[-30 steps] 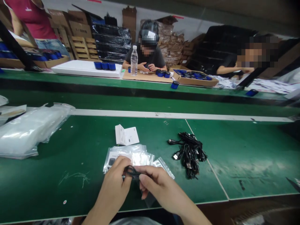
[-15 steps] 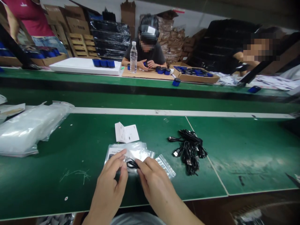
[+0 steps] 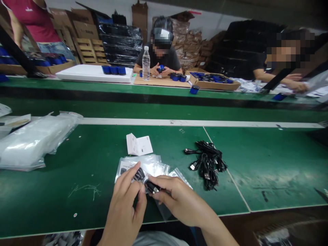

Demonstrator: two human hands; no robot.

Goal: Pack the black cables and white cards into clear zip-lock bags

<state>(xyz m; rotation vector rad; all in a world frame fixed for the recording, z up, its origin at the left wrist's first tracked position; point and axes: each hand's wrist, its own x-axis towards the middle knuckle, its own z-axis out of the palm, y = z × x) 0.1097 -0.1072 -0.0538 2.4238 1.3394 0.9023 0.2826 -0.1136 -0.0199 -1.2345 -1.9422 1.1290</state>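
The left hand (image 3: 125,201) and the right hand (image 3: 176,201) meet low in the view, each grip closed: the thumb and fingers of both pinch a coiled black USB cable (image 3: 151,187) between them, just above a heap of clear zip bags (image 3: 153,169). (A small metal plug on the cable glints beside the right fingers.) One bag holds a printed card (image 3: 125,168). A folded white leaflet (image 3: 138,145) lies just beyond the bags, and a tangled pile of black USB cables (image 3: 207,164) lies to their right. All of this rests on a green table (image 3: 77,205), with a bulging stack of clear plastic bags (image 3: 33,143) near its left end.

Beyond it runs a second green table (image 3: 159,91). There, a seated co-worker (image 3: 160,58) in a dark T-shirt holds a small blue cylinder (image 3: 161,69) in both hands, beside a plastic water bottle (image 3: 146,64). Three more blue cylinders (image 3: 111,70) stand on a white board (image 3: 94,73), and a cardboard tray (image 3: 212,85) holds others. Another co-worker's hand (image 3: 297,85) reaches over papers at the right. Behind them, a person in a red top (image 3: 30,20) stands near wooden pallets (image 3: 87,51).
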